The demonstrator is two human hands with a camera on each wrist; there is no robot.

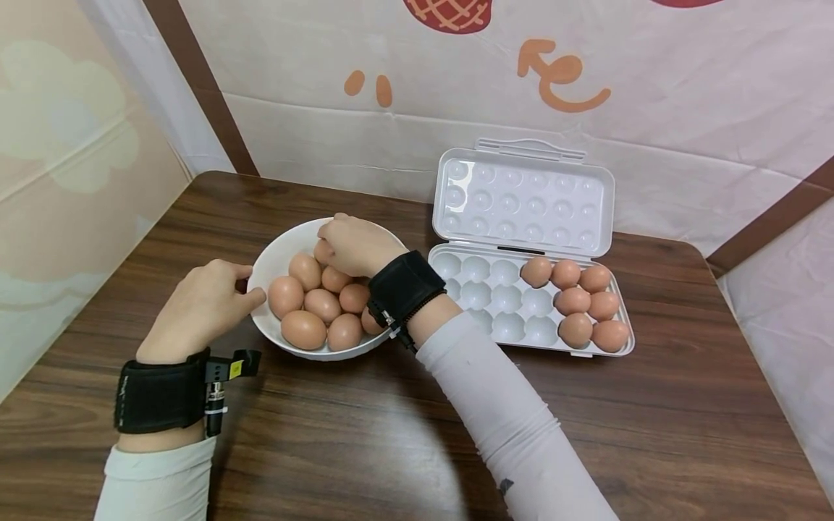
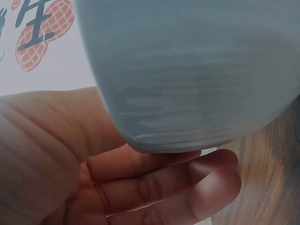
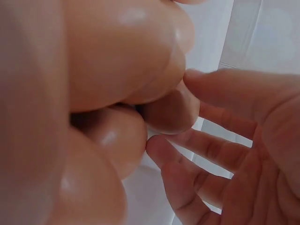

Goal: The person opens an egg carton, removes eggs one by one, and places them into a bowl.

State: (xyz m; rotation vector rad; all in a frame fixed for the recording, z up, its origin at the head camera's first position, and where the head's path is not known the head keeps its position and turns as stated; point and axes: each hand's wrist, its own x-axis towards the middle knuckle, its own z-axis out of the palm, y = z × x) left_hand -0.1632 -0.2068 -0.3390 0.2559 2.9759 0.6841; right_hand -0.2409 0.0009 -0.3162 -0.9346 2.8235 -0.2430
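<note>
Eggs [image 1: 322, 305], smooth-shelled, in round bowl [image 1: 276, 255]

A round white bowl [image 1: 287, 246] stands upright, left on the bench [image 1: 326, 441], holding smooth brown eggs [image 1: 322, 306]; the right hand [image 1: 357, 244] grips a far one.

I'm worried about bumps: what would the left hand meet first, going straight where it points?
The white bowl, apparently at once: the left hand seems to hold its rim, though depth there is hard to judge.
</note>
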